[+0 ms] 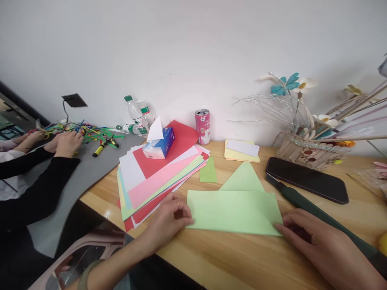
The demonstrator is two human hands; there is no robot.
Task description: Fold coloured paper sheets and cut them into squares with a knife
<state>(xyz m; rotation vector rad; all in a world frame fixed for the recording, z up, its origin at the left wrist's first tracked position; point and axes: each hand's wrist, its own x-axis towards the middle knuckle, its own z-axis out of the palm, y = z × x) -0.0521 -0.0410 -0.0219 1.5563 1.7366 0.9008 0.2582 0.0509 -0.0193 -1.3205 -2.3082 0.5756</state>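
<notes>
A light green sheet of paper (231, 211), folded into a wide strip, lies on the wooden table. Behind its top edge rises a light green triangle (245, 179); whether it belongs to the same sheet I cannot tell. My left hand (172, 215), with a ring on one finger, pinches the strip's lower left corner between thumb and fingers. At the lower right corner my right hand (314, 237) grips the edge in the same way. A small darker green paper piece (208, 170) lies just beyond the strip.
Left stands a stack of coloured paper (160, 187) under a tissue box (160, 144). Behind are a pink can (202, 127) and paper slips (242, 150). Right are a phone (306, 180), a dark green long-handled tool (320, 213) and a flower basket (308, 151). Co-workers' hands (68, 143) work far left.
</notes>
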